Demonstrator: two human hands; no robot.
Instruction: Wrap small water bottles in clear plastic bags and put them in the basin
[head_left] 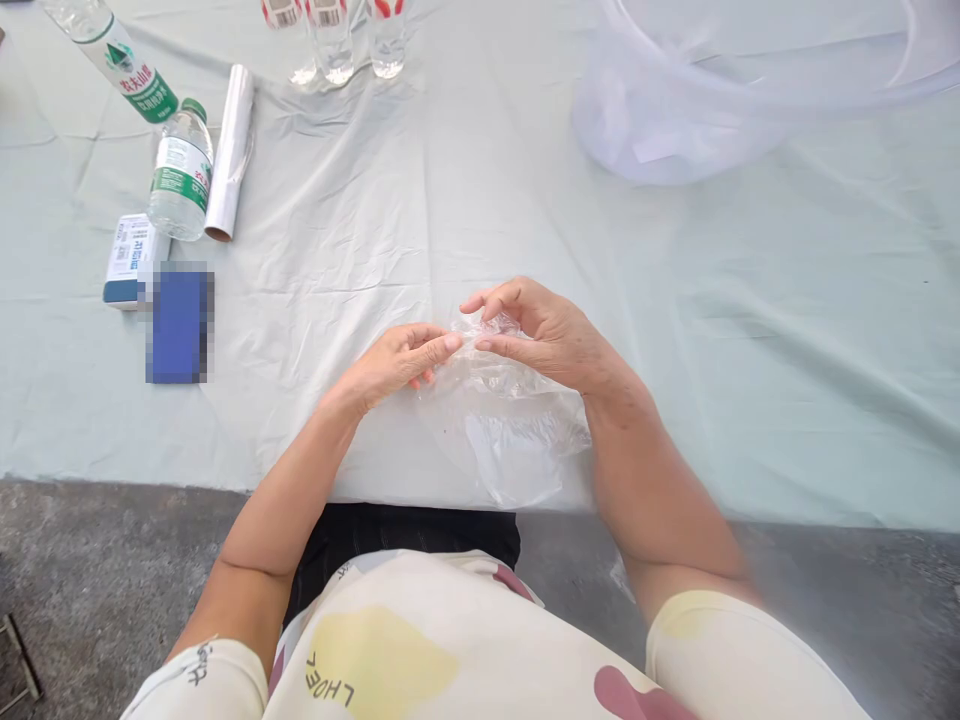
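Note:
A thin, crumpled clear plastic bag point(517, 440) lies near the table's front edge, its upper part gathered between my two hands. My left hand point(401, 362) pinches the bag's upper left edge, thumb on top and fingers curled beneath. My right hand point(544, 330) is at the bag's upper right. Its thumb points left against the film, while its fingers arch above with a gap to the thumb. The two thumb tips are close together. Part of the bag is hidden behind my right hand and wrist.
At the left are a roll of clear film point(231, 150), a water bottle point(180, 180), another bottle lying tilted point(124, 65), a small box point(131, 250) and a blurred blue object point(178, 325). Several clear bottles point(330, 40) stand behind. A translucent basin point(675, 120) is at back right.

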